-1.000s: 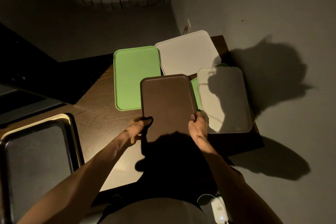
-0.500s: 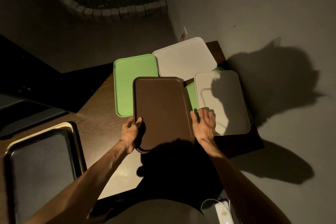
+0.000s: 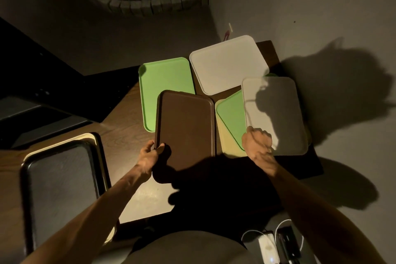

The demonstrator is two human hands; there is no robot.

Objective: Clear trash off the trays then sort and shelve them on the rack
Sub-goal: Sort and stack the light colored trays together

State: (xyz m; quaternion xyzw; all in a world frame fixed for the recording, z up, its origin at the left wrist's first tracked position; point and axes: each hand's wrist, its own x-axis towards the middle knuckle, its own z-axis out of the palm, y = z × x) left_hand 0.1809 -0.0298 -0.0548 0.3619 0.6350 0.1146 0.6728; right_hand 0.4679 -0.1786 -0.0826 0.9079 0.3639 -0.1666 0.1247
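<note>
Head view: left hand (image 3: 150, 154) gripping brown tray (image 3: 186, 126), right hand (image 3: 258, 143) gripping grey tray (image 3: 276, 113).

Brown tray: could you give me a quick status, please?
Left hand grips brown tray. Right hand grips grey tray. Green tray underneath.

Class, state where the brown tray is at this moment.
In the head view the brown tray sits centre frame, gripped by the left hand, overlapping the green tray on its left.
</note>
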